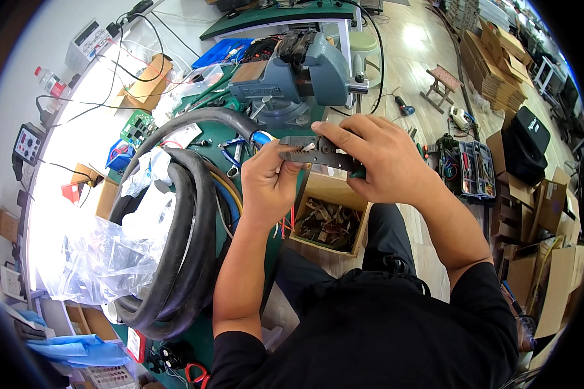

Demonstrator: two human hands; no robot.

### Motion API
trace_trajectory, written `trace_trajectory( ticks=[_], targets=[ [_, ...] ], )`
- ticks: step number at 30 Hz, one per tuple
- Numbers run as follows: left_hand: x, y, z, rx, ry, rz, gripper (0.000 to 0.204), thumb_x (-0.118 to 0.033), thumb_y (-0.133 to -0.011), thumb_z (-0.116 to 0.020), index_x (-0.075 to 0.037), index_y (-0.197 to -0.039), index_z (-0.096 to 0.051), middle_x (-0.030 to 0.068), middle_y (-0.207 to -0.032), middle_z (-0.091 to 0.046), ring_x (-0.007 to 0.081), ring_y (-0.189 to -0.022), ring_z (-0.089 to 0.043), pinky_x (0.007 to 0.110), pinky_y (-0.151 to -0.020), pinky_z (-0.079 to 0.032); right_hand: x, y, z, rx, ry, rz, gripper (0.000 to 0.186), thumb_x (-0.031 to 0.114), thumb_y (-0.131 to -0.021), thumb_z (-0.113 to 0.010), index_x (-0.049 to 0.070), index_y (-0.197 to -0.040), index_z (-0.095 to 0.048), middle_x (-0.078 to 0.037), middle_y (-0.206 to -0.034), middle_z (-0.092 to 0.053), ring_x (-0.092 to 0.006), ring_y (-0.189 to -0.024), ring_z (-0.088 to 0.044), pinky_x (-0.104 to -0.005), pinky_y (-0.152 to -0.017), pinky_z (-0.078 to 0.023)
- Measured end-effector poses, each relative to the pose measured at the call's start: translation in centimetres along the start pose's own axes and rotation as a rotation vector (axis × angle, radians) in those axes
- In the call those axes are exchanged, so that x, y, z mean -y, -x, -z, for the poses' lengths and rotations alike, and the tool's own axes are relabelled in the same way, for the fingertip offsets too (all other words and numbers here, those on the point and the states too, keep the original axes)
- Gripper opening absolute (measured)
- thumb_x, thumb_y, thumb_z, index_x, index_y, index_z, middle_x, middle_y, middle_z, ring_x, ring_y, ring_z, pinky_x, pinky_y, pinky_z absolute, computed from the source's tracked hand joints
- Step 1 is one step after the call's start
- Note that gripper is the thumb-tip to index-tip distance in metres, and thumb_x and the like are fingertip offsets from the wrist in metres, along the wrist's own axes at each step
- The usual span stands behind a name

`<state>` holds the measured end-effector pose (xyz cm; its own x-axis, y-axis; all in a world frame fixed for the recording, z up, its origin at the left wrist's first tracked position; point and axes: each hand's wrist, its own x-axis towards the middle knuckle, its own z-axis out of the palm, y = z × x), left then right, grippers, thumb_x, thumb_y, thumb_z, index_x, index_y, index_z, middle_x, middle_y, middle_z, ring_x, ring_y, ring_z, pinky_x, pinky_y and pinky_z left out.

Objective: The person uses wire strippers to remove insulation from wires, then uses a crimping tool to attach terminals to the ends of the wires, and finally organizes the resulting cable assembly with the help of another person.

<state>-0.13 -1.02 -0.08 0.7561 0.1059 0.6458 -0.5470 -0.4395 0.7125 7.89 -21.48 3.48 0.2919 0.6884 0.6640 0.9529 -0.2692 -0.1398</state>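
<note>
My right hand is closed round a pair of dark grey wire-stripping pliers, whose flat jaws point left. Small notches show along the jaws, and a small silvery piece sits at them. My left hand is closed in a pinch at the jaw tips; its fingers hide what they hold. Just behind that hand ends a thick black cable with a blue core coming out of its sheath. The rest of the cable lies coiled on the green bench, left of my forearm.
A grey bench vise stands ahead of my hands. Below them is a wooden box of metal scrap. Clear plastic bags lie against the coil. An open tool case and cardboard boxes are on the floor at right.
</note>
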Motion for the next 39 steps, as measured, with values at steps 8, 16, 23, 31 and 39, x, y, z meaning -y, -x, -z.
trace_trajectory(
  ticks=[8,16,23,31,39],
  targets=[
    [0.0,0.0,0.1,0.023,-0.020,0.022,0.020,-0.019,-0.099,-0.059,0.000,-0.095,-0.065,0.0027,-0.073,-0.063,0.0038,-0.053,-0.049,0.020,-0.048,-0.039,0.0,0.3,0.1,0.057,-0.031,-0.037,0.085,0.007,-0.055,-0.069,0.017,-0.137,-0.052,-0.009,-0.094,-0.057,-0.0314,-0.081,-0.060,-0.0390,-0.069,-0.051],
    [-1.3,-0.3,-0.1,0.047,-0.056,0.059,0.019,-0.013,-0.092,-0.066,0.000,-0.106,-0.062,0.0091,-0.083,-0.067,0.0149,-0.071,-0.061,0.027,-0.067,-0.047,0.1,0.3,0.0,0.058,-0.052,-0.063,0.083,0.006,-0.055,-0.068,0.016,-0.137,-0.053,-0.010,-0.093,-0.058,-0.0318,-0.081,-0.061,-0.0389,-0.068,-0.051],
    [-0.8,-0.9,-0.8,0.069,0.147,0.182,0.035,-0.013,-0.083,-0.079,0.003,-0.105,-0.057,0.0070,-0.093,-0.068,0.0105,-0.084,-0.063,0.025,-0.075,-0.051,0.4,0.4,-0.4,0.074,-0.196,-0.181,0.075,0.011,-0.061,-0.072,0.014,-0.134,-0.054,-0.010,-0.090,-0.058,-0.0328,-0.080,-0.062,-0.0414,-0.065,-0.051],
    [-1.1,-1.7,-0.4,0.063,0.371,0.323,0.033,-0.001,-0.077,-0.080,0.003,-0.103,-0.060,0.0059,-0.094,-0.070,0.0075,-0.087,-0.063,0.025,-0.075,-0.053,0.6,0.5,-2.0,-0.087,-0.276,-0.213,0.077,0.004,-0.057,-0.070,0.013,-0.133,-0.057,-0.011,-0.096,-0.063,-0.0325,-0.086,-0.061,-0.0407,-0.070,-0.051],
    [-1.0,-2.0,-0.6,0.034,0.236,0.283,0.027,0.000,-0.078,-0.080,0.001,-0.095,-0.059,0.0043,-0.081,-0.070,0.0063,-0.080,-0.063,0.024,-0.065,-0.052,1.1,0.9,-2.9,-0.135,-0.318,-0.289,0.073,-0.001,-0.059,-0.063,0.004,-0.132,-0.056,-0.017,-0.101,-0.064,-0.0312,-0.085,-0.065,-0.0367,-0.079,-0.053]
  ],
)
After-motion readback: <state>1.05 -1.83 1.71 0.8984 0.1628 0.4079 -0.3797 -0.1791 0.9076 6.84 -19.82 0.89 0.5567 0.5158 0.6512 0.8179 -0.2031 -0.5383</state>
